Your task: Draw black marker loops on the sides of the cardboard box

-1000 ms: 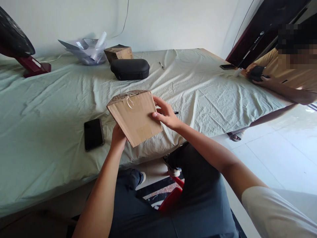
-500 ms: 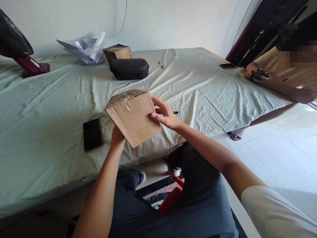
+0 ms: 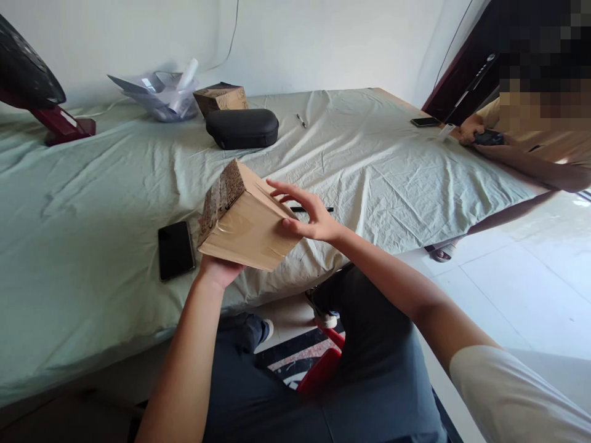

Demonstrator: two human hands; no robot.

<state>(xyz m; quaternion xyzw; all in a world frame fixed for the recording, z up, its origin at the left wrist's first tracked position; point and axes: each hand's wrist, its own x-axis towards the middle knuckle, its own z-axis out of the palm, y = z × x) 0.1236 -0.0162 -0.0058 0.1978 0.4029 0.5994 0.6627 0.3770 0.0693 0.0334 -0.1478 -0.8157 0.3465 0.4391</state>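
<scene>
Tilted above the cloth near the table's front edge is a brown cardboard box [image 3: 252, 227], with dark print on its left side and clear tape on the side facing me. My left hand [image 3: 219, 272] supports it from below; most of its fingers are hidden by the box. My right hand [image 3: 311, 215] grips the right side, its thumb on the near face and its fingers reaching over the upper face. A black pen [image 3: 318, 210] lies on the cloth just behind the right hand. To the left of the box rests a dark-screened phone [image 3: 176, 251].
A black zip case [image 3: 242, 129], another cardboard box [image 3: 226, 97] and a clear plastic bag [image 3: 161, 101] stand at the back. A thin pen [image 3: 301, 120] lies right of them. A fan [image 3: 69, 126] is far left. Another person [image 3: 545, 147] sits at the right end, near a phone [image 3: 425, 122].
The box has turned in my hands, so its printed side now faces left and another plain face shows on top. My left hand shows more beneath it. The other person's hands have shifted slightly.
</scene>
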